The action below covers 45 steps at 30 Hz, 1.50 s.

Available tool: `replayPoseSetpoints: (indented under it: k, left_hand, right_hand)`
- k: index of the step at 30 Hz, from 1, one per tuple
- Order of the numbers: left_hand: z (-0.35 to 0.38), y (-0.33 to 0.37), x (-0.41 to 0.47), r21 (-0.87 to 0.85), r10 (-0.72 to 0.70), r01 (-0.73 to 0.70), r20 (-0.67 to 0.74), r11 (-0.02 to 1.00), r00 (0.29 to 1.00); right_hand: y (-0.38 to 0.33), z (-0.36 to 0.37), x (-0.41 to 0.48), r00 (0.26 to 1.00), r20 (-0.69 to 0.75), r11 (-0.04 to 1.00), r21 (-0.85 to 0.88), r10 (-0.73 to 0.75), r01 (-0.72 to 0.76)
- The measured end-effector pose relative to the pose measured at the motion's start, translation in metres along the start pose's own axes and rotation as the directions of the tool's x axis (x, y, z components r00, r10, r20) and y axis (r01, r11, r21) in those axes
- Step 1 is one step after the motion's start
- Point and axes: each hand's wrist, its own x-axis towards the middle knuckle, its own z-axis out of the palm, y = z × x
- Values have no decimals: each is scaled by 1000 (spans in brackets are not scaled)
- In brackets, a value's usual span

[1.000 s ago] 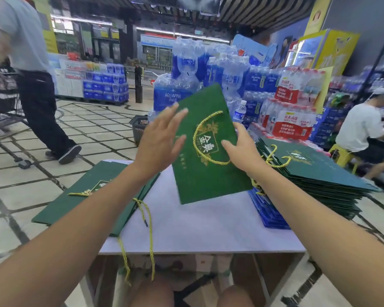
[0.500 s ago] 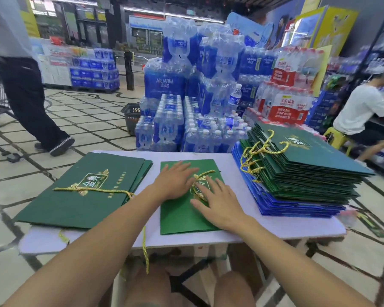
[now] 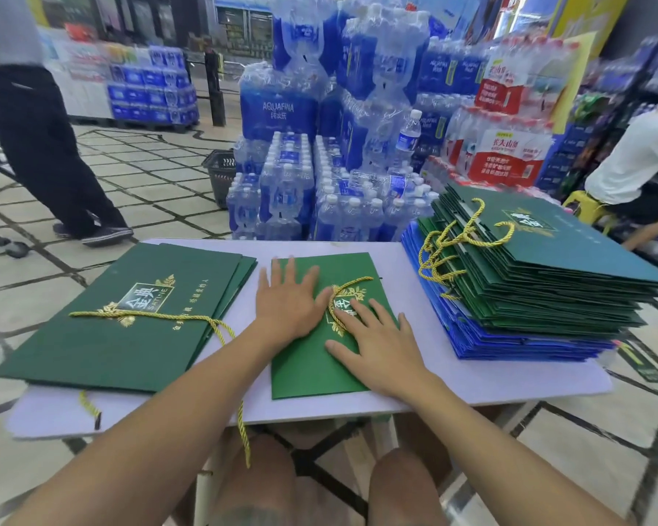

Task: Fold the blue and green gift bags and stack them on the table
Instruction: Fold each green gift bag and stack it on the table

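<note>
green gift bag down from mid-air, now flat on bench | left hand, right hand: palms flat, fingers spread, pressing it

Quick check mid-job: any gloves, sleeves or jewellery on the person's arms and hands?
The left hand and right hand are bare: no gloves, and no ring, watch or bracelet shows. The left forearm and right forearm are uncovered to the frame edge, with no sleeve in view.

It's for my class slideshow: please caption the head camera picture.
Left hand and right hand press a green gift bag flat on the table beside a tall stack of bags.
</note>
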Motion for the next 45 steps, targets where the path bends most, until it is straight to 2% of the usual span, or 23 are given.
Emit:
replayPoseSetpoints:
  k: [2,4,6,7,8,9,10,11,12,14,16,19,22,25,27,31,37,42,45]
  left_hand:
    - [-2,-4,-8,-34,-162,161,-8,986,987]
    - [-3,-11,-11,-130,-167,166,1,978,986]
    - [-12,-18,-13,-420,-174,141,-41,896,984]
    - [-19,-20,-14,-622,-232,151,-52,769,971]
    - [-29,-19,-17,-813,-309,169,-15,558,951]
    - [-38,-18,-20,-939,-359,182,69,292,931]
    - [-45,-16,-26,-982,-349,186,164,32,923]
    - [-52,-13,-33,-970,-278,201,233,-138,932]
    - [-55,-10,-43,-958,-200,230,263,-174,944]
    - [-54,-2,-62,-956,-114,266,280,-121,953]
    - [-53,2,-73,-967,-137,229,243,-113,960]
    - [-76,-2,-83,-987,-229,71,104,-146,968]
    - [-116,-8,-89,-990,-304,-82,-43,-116,952]
    - [-159,-9,-81,-978,-335,-208,-189,-20,923]
    - [-186,5,-65,-965,-336,-263,-251,10,908]
    - [-222,69,-21,-949,-231,-303,-314,82,921]
    - [-207,183,36,-907,-11,-204,-224,367,975]
    - [-153,238,67,-823,89,-129,-95,554,991]
    - [-126,251,71,-780,100,-69,-9,622,995]
  right_hand:
    - [1,-1,-1,1000,-29,999,44,2,0]
    - [2,-2,-2,998,-57,996,94,8,-2]
    - [4,-2,-2,997,-81,991,136,7,4]
    - [5,-1,-2,995,-98,988,155,9,6]
    - [5,-1,-2,993,-115,984,178,18,3]
    - [6,-1,-2,991,-132,979,206,30,-2]
    - [6,-1,-2,988,-145,971,237,48,-12]
    - [6,-2,-2,985,-156,963,268,69,-25]
    - [5,-5,-2,982,-164,953,301,93,-40]
    - [2,-9,-1,977,-162,930,361,139,-73]
    - [-2,-16,0,972,-118,900,414,202,-137]
    - [-13,-39,4,962,-63,830,523,264,-193]
    - [-30,-87,11,970,-117,778,621,214,-97]
    - [-39,-150,20,957,-226,817,576,184,-21]
    - [-31,-197,21,942,-279,862,507,185,-19]
    - [20,-278,0,913,-347,910,411,215,-58]
    - [137,-308,-28,856,-343,909,297,387,-292]
    - [201,-271,-47,813,-254,848,253,523,-466]
    - [219,-243,-52,805,-189,823,213,563,-526]
